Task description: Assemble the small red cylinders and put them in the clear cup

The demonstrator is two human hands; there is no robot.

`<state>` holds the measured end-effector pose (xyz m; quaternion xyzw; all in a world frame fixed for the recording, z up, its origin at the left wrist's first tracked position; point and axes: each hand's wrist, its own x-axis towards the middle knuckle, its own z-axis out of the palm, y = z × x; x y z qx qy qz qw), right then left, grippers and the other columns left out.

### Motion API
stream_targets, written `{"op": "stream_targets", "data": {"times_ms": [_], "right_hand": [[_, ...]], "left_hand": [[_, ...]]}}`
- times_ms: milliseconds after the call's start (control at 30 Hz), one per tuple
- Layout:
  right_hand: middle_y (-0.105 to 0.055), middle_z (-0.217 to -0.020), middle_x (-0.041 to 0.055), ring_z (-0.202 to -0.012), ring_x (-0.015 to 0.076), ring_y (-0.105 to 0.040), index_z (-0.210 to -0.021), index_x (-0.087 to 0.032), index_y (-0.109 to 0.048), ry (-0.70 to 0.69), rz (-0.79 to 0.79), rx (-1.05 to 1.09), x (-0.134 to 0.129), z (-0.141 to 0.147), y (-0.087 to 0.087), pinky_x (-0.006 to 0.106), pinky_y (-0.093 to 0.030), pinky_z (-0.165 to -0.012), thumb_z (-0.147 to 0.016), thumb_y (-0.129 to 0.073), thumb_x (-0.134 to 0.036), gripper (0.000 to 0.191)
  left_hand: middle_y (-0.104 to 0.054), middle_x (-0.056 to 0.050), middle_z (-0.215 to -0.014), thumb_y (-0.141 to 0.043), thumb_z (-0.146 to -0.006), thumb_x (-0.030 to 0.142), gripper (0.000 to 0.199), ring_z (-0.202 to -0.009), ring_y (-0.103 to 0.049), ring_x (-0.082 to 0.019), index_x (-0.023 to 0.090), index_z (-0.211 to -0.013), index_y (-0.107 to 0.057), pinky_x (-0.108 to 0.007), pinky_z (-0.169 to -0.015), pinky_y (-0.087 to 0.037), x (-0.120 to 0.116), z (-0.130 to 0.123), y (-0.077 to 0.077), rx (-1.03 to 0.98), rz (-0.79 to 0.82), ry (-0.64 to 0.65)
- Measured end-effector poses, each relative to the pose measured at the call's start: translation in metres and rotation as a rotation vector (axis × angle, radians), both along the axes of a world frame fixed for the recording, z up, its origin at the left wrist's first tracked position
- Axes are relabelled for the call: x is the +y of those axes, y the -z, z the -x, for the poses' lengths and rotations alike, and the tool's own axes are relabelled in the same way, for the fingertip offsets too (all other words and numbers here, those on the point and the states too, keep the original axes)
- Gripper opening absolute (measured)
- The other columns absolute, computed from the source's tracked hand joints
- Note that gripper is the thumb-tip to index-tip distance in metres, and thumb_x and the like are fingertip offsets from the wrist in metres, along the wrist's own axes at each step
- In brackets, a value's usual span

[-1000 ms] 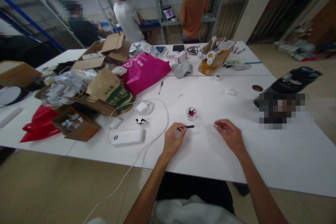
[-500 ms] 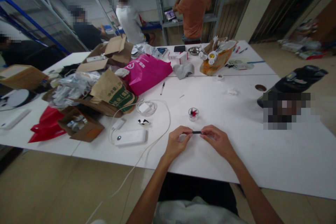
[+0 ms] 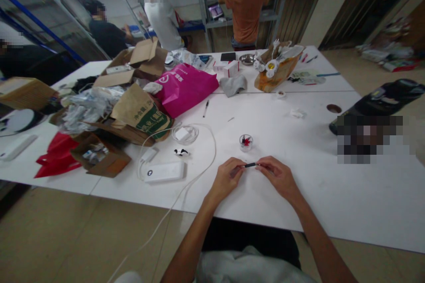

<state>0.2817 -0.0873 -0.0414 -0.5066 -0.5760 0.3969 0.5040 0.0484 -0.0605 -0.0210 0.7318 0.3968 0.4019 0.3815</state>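
Between the fingertips of both hands is a short, slim black rod [image 3: 250,165]. Its kind is too small to make out, and its ends are partly hidden by the fingers. My left hand [image 3: 230,175] pinches the left end, and my right hand [image 3: 274,174] pinches the right end, slightly higher, so the rod tilts a little. Just beyond the hands stands a small clear round container [image 3: 246,145] with red and black pieces in it.
To the left lie a white power bank [image 3: 165,172], a coiled white cable [image 3: 214,141] and a small black-and-white object [image 3: 181,152]. Further left are a pink bag [image 3: 187,88] and cardboard boxes [image 3: 101,161]. A black bottle [image 3: 381,104] lies at right. Several people are beyond the table.
The rod has gone from level to slightly tilted, its right end higher. Both hands still pinch it. The whole view has shifted slightly.
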Motion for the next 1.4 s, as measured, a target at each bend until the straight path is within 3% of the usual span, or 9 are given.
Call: {"op": "stream_targets", "data": {"times_ms": [900, 1200, 1400], "right_hand": [[-0.081, -0.097, 0.0087, -0.088, 0.026, -0.076, -0.108, -0.025, -0.083, -0.059, -0.002, -0.145, -0.0015, 0.0002, -0.0075, 0.041, -0.066, -0.084, -0.102, -0.07, -0.054, 0.032], [-0.081, -0.106, 0.0081, -0.097, 0.0268, -0.077, -0.11, -0.027, -0.083, -0.071, -0.003, -0.127, -0.0032, 0.0005, -0.0057, 0.041, -0.065, -0.087, -0.1, -0.075, -0.049, 0.025], [-0.08, -0.102, 0.0068, -0.093, 0.0256, -0.076, -0.108, -0.026, -0.082, -0.066, 0.005, -0.137, -0.0025, -0.0012, -0.003, 0.041, -0.063, -0.085, -0.098, -0.078, -0.046, 0.022]], "left_hand": [[-0.078, -0.008, -0.108, -0.069, -0.101, 0.021, 0.014, -0.101, -0.075, -0.024, 0.024, -0.111, -0.078, -0.039, -0.093, -0.061, -0.0005, 0.0012, 0.0057, 0.07, -0.048, 0.003], [-0.078, -0.008, -0.111, -0.067, -0.103, 0.019, 0.017, -0.103, -0.075, -0.023, 0.025, -0.114, -0.079, -0.038, -0.094, -0.061, -0.002, 0.0016, 0.003, 0.012, -0.041, 0.002], [-0.077, -0.007, -0.113, -0.067, -0.103, 0.017, 0.019, -0.108, -0.074, -0.022, 0.025, -0.116, -0.078, -0.037, -0.098, -0.06, -0.0007, 0.0006, 0.0038, -0.001, -0.04, 0.024]]}}
